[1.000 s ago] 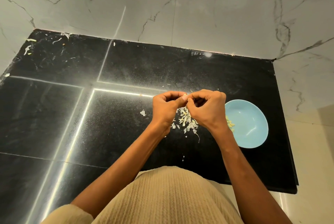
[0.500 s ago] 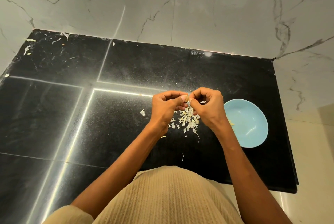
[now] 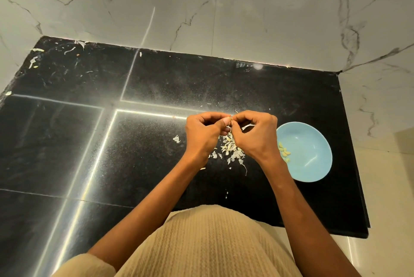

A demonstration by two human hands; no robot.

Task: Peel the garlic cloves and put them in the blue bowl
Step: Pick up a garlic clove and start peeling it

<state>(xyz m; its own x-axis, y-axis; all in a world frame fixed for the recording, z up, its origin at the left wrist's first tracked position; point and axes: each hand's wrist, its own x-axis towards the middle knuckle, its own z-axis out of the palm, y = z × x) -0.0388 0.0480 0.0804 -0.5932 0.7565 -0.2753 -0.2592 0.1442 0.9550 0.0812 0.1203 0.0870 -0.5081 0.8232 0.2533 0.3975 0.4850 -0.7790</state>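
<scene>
Little has moved: our left hand and right hand still pinch the garlic clove with curled fingers; the blue bowl lies nearer our right hand.

- Our right hand has drawn back off the blue bowl, uncovering more peeled cloves.
- Our left hand barely shifted; fingertips still meet.

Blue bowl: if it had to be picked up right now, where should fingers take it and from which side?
Take the blue bowl by its far-right rim, coming from the right. It sits upright and shallow on the black counter, so the thin rim is the only graspable edge. The right hand covers its left edge, and the peeled cloves lie inside on the left.
</scene>
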